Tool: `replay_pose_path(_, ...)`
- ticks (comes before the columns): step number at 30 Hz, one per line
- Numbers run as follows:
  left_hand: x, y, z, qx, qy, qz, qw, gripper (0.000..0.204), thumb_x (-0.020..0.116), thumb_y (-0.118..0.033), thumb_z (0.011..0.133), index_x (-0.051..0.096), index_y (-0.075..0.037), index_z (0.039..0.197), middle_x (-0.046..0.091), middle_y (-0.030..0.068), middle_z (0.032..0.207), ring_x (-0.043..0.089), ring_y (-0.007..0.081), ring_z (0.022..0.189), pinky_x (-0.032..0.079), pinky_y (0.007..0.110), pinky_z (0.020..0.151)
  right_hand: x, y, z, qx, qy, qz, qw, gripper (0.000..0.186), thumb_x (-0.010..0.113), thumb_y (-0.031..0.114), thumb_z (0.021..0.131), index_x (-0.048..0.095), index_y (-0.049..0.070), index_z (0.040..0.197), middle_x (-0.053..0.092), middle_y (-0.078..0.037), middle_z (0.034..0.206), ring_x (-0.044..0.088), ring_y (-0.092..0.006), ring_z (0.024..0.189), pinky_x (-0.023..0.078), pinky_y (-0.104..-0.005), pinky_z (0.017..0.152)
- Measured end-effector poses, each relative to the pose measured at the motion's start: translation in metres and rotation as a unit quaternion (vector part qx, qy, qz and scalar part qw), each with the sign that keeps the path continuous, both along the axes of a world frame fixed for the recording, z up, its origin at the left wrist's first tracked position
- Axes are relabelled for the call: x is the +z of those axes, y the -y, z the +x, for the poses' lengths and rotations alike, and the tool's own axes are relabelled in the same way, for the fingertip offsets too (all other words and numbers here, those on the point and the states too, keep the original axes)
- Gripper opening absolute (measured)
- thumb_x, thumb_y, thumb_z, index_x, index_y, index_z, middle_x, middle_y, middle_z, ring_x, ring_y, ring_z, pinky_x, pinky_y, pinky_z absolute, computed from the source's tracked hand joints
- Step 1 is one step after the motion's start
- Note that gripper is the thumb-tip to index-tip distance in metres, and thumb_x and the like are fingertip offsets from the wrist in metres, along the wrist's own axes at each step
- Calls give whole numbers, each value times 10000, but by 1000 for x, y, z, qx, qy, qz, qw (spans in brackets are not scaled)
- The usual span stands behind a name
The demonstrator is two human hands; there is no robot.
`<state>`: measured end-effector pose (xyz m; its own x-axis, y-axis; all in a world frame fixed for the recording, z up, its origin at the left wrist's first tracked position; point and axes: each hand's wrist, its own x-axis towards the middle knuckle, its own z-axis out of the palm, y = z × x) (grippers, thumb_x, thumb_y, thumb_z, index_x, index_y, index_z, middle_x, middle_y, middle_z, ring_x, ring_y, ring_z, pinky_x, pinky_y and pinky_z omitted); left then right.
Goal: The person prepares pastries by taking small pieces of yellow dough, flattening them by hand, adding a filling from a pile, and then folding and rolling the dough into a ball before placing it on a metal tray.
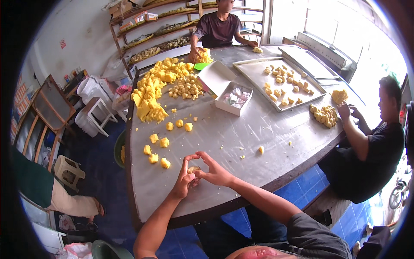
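Observation:
Above the near part of the metal-topped table (202, 138), my left hand (183, 183) and my right hand (214, 172) meet around a small piece of dough (193, 169). Thumbs and fingers of both hands close on it, and part of it is hidden by them. Several yellow dough lumps (164, 142) lie just beyond my left hand. A large crumbled mass of yellow dough (148, 101) covers the far left. Beside it sits a heap of small pale balls (186, 87). One small dough piece (261, 150) lies to the right of my hands.
An open white box (230, 108) with small wrapped pieces stands mid-table. Behind it is a tray (276, 105) of shaped dough pieces. A person (217, 30) works at the far side, another (379, 138) at the right by a dough lump (324, 115). Crumbs dot the tabletop.

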<state>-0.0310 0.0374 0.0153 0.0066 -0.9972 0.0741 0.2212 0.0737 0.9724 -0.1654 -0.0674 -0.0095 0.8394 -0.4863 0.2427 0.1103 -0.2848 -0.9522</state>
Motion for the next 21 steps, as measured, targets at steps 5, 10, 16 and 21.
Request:
replay_pose_path(5, 4, -1, -3, 17, 26, -16, 999, 722, 511, -542, 811, 256, -80, 1304, 431, -7, 681, 388, 83, 577, 322, 232, 529, 1, -5, 2, -10, 38, 111, 993, 691, 666, 241, 856, 286, 31, 1394, 380, -141, 1375, 346, -235, 1319, 245, -402, 1118)
replay_pose_path(10, -2, 0, -1, 17, 49, -21, 998, 767, 500, -624, 814, 255, -85, 1302, 448, -6, 684, 405, 78, 585, 321, 222, 537, 7, -3, 0, 7, -11, 0, 1000, 692, 660, 278, 871, 286, 34, 1400, 389, -143, 1362, 347, -211, 1317, 254, -369, 1107)
replay_pose_path(16, -2, 2, 2, 35, -2, -23, 999, 780, 480, -643, 846, 272, -71, 1334, 506, 17, 726, 435, 70, 592, 339, 207, 537, -8, -2, 9, 15, 122, 118, 985, 591, 620, 133, 908, 291, 43, 1390, 459, -103, 1272, 427, -172, 1212, 312, -357, 1061)
replay_pose_path(21, -14, 11, 12, 46, -49, 8, 998, 654, 352, -615, 904, 297, -135, 1345, 541, -8, 810, 483, 83, 653, 373, 216, 561, -35, 19, 12, -13, 102, 159, 982, 747, 718, 211, 837, 277, 41, 1415, 398, -110, 1392, 355, -229, 1305, 286, -388, 1089)
